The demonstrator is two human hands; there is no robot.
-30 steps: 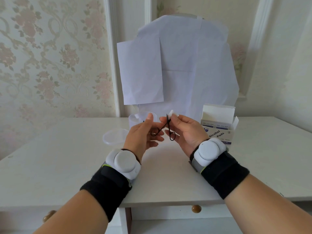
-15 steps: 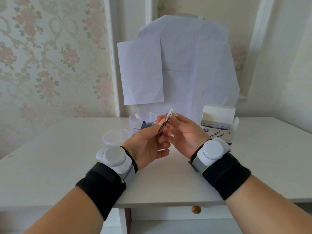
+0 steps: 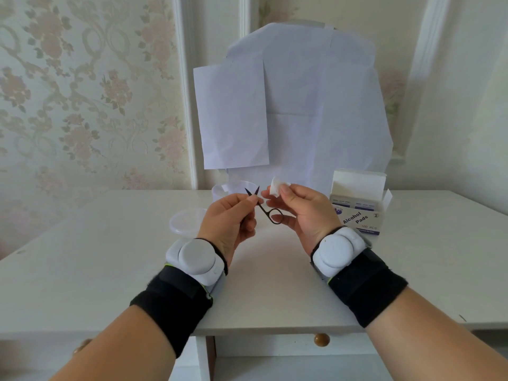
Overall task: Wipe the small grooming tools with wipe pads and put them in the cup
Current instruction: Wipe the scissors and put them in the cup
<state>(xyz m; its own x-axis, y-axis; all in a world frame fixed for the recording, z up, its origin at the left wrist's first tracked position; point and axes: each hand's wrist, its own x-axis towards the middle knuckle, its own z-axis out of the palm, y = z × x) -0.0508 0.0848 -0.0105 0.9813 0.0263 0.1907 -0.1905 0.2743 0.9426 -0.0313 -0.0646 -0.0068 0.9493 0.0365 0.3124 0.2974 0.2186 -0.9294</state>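
1. Head view, centre of the frame: the left hand (image 3: 229, 215) pinches the small black scissors (image 3: 265, 209) near the pivot, thumb and fingertips clamped on them. The blades stand a little apart and point up; one finger loop hangs lower right, between the two hands.
2. Just right of the blade tips, the right hand (image 3: 305, 213) pinches a folded white wipe pad (image 3: 277, 186) between thumb and fingers. Pad and blades are close, but a sliver of gap shows between them.
3. Behind the left hand sits the clear cup (image 3: 224, 189), mostly hidden by the fingers; what it holds cannot be made out.
4. Left of centre, a round clear lid (image 3: 184, 221) lies flat on the white table (image 3: 82, 257), just beside the left wrist.
5. Right of centre, an open box (image 3: 358, 213) reads "Alcohol Pads", with "100 PCS" below and a circled "2" at its corner. Its flap stands up at the back.
6. Both wrists carry white round devices on black bands.
7. Room to move: bare tabletop spreads wide at lower left and lower right; the front edge runs across the lower frame, with a brass drawer knob (image 3: 321, 339) beneath it.
8. Upper centre, white paper sheets (image 3: 302, 105) hang over the floral wallpaper.
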